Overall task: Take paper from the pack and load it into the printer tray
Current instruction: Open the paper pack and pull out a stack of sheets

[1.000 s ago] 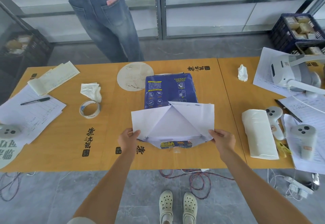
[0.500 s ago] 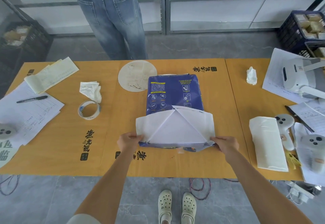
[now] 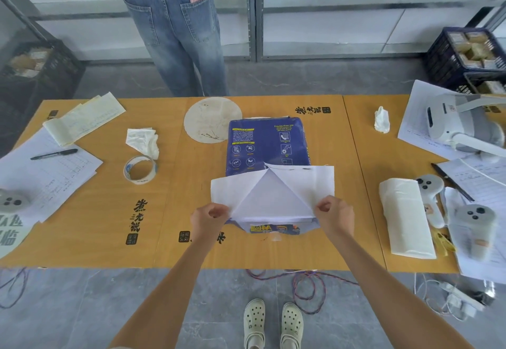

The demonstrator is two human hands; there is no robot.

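A blue paper pack (image 3: pixel 267 143) lies flat in the middle of the orange table (image 3: pixel 95 220), its near end torn open. Two white wrapper flaps (image 3: pixel 309 181) are folded back over it, baring the white paper stack (image 3: pixel 269 200) inside. My left hand (image 3: pixel 209 218) pinches the near corner of the left flap. My right hand (image 3: pixel 335 216) pinches the near corner of the right flap. No printer or tray is in view.
A tape roll (image 3: pixel 139 170), crumpled tissue (image 3: pixel 143 140), pen (image 3: pixel 54 154) and forms lie at left. A folded white towel (image 3: pixel 405 217), game controllers (image 3: pixel 475 228) and a headset (image 3: pixel 462 122) sit at right. A person in jeans (image 3: pixel 175 28) stands behind the table. Cables (image 3: pixel 304 285) lie by my feet.
Both hands slid inward along the pack's near end and closed on the flap corners. The pack's near edge has lifted a little, showing the blue label beneath.
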